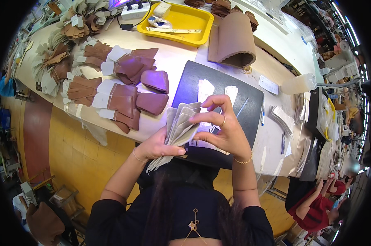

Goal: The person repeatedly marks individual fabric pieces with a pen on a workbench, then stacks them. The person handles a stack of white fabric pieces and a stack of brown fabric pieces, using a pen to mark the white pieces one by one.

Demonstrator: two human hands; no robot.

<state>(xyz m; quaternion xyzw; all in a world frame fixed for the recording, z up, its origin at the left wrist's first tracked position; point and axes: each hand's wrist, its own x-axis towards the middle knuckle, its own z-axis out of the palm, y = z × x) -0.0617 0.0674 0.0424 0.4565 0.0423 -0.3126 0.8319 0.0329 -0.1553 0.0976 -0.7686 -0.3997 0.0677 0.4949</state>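
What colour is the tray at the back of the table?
The tray is bright yellow, seen in the head view, the only one.

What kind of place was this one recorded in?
Most likely a leather-goods or footwear workshop. Fanned stacks of cut brown pieces cover the workbench, a dark cutting mat lies before the person, and both hands, left hand and right hand, sort a bundle of grey pieces.
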